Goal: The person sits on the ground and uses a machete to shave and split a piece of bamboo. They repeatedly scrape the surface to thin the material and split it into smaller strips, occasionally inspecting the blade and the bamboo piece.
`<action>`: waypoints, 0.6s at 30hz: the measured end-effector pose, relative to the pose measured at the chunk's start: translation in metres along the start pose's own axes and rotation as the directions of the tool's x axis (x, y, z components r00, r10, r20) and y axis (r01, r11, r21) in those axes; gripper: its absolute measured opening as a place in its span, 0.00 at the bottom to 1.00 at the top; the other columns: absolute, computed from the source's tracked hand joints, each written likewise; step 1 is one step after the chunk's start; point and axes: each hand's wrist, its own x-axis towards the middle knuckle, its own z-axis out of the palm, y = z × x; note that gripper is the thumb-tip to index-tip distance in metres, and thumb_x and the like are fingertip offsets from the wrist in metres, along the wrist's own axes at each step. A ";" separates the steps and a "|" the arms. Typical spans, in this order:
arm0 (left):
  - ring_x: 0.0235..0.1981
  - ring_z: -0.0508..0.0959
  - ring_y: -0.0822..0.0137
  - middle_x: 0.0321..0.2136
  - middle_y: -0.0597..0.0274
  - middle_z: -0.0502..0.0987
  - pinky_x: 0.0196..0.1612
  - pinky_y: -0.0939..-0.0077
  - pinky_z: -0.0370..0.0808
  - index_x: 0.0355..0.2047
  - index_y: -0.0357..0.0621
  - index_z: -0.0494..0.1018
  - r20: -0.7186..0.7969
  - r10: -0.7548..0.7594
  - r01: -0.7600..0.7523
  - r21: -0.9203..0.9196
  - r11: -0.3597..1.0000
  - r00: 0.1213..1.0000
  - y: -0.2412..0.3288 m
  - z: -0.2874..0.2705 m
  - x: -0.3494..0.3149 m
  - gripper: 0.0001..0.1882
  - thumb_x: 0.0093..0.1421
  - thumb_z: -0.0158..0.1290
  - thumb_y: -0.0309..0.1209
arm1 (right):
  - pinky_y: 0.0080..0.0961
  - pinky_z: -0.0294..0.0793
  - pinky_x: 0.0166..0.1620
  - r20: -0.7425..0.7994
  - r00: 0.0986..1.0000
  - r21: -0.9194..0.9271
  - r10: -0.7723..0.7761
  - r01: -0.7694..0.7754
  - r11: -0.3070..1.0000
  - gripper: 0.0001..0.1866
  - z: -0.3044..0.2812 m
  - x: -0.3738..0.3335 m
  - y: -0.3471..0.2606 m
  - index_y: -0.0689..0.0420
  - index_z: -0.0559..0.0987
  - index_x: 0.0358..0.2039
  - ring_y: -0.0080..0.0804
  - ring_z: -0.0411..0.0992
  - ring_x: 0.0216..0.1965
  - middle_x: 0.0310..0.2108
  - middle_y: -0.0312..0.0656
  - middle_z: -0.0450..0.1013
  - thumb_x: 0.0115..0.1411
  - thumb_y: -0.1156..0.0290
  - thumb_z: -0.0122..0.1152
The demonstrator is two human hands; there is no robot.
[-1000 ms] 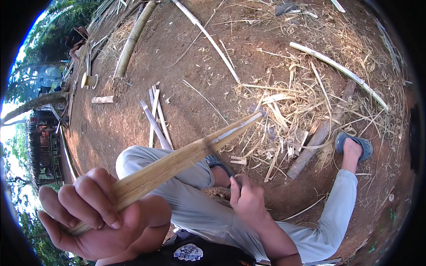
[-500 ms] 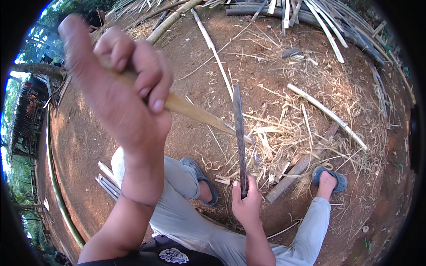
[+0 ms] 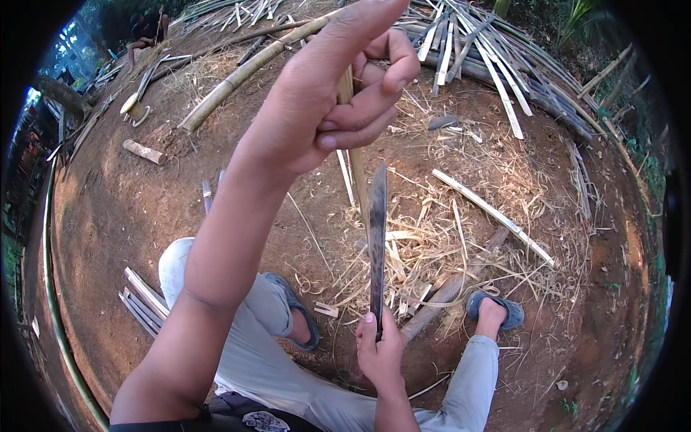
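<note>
The fingers (image 3: 374,97) of the left hand (image 3: 338,93) curl tight around the top of a thin bamboo strip (image 3: 358,176), with the index finger stretched straight out past it; the raised grip holds the strip upright and clear of the ground so its length hangs down in front of the person. The right hand (image 3: 380,353) is closed around the handle of a long knife (image 3: 377,245), thumb pressed up against the base of the blade, apparently to steady it. The blade points up and lies along the strip, edge near or touching it; which, the view does not settle. Below, pale shavings (image 3: 432,245) lie heaped between the person's sandalled feet (image 3: 497,309), beside a bamboo pole (image 3: 450,284) on the bare earth. Cut slats (image 3: 144,299) rest near the left knee, and more split bamboo (image 3: 489,57) is piled further off.
</note>
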 end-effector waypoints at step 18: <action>0.12 0.58 0.80 0.12 0.75 0.58 0.18 0.88 0.57 0.26 0.45 0.69 -0.671 0.141 0.160 0.366 0.917 0.728 0.006 0.047 0.021 0.25 0.71 0.39 0.52 | 0.15 0.65 0.17 -0.063 0.982 0.345 0.180 -0.148 0.927 0.28 0.013 -0.020 0.006 0.55 0.52 0.71 0.15 0.62 0.17 0.22 0.35 0.67 0.73 0.70 0.41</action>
